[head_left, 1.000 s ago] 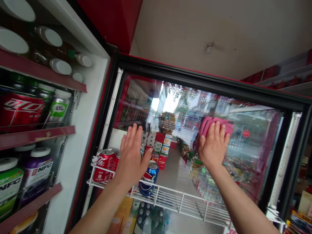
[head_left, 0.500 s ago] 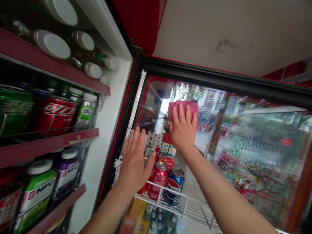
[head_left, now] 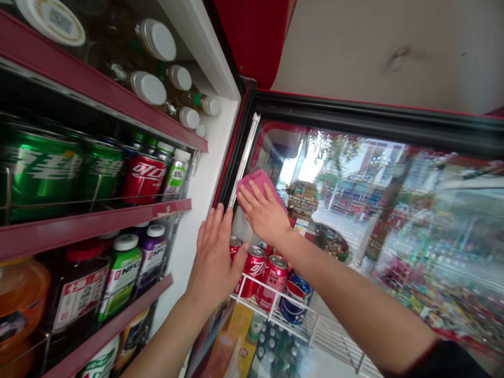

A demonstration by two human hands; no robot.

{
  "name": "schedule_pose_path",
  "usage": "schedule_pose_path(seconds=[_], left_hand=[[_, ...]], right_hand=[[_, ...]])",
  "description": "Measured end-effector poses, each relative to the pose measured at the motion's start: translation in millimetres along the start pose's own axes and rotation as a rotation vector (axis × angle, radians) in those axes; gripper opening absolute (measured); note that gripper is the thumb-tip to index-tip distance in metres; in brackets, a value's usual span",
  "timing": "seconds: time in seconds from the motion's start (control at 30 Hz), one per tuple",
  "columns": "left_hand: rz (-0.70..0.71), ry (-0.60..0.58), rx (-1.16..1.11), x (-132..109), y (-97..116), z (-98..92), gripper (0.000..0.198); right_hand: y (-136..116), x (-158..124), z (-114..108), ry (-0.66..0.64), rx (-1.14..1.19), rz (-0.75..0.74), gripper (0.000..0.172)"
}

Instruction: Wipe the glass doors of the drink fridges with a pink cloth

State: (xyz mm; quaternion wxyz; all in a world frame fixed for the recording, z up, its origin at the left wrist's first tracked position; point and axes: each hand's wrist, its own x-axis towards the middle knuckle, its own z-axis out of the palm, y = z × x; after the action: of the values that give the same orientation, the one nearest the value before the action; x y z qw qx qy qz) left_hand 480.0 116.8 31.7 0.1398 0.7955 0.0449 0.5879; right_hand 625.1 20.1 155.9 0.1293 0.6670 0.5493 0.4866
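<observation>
My right hand (head_left: 268, 214) presses a folded pink cleaning cloth (head_left: 247, 181) against the door glass (head_left: 338, 210), near the upper left corner of the pane. Its fingers lie over the cloth, which sticks out around the fingertips. My left hand (head_left: 212, 257) rests at the side edge of the black door frame (head_left: 354, 115), fingers stretched out and holding nothing. Just right of my left hand, red cola cans (head_left: 273, 278) and a blue Pepsi can (head_left: 293, 299) stand in a white wire rack (head_left: 275, 317) at the door. My right forearm passes in front of part of the cans.
On the left is the drinks fridge, its shelves edged with red strips (head_left: 98, 226). Green cans (head_left: 43, 168), a red can (head_left: 144, 178) and juice bottles (head_left: 122, 273) fill them. White-capped bottles (head_left: 147, 86) lie above. A street and goods show in the glass.
My right hand has slid the cloth leftward over the glass, toward the frame side. The view has turned left, showing more of the shelves. My left hand stays by the door edge.
</observation>
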Motion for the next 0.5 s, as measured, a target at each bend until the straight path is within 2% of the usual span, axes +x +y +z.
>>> schedule_pose_path(seconds=[0.1,0.23,0.33,0.4,0.5], left_hand=[[0.001,0.001,-0.006,-1.6,9.1,-1.3,0.086],[-0.002,0.0,-0.045,-4.9,21.5,0.4,0.088],[-0.006,-0.016,-0.076,-10.2,24.6,-0.7,0.089],[-0.012,-0.026,-0.088,-14.4,23.7,-3.1,0.088],[-0.018,-0.03,-0.09,-20.0,20.4,-7.6,0.086]], right_hand=[[18.5,-32.9,-8.5,-0.072,-0.032,-0.192,0.063],[56.5,-107.2,-31.6,-0.081,-0.069,-0.305,0.061],[87.1,-172.3,-54.8,-0.062,-0.094,-0.33,0.062],[101.2,-205.0,-67.9,-0.057,-0.122,-0.324,0.063],[104.9,-221.0,-73.8,-0.08,-0.157,-0.292,0.061]])
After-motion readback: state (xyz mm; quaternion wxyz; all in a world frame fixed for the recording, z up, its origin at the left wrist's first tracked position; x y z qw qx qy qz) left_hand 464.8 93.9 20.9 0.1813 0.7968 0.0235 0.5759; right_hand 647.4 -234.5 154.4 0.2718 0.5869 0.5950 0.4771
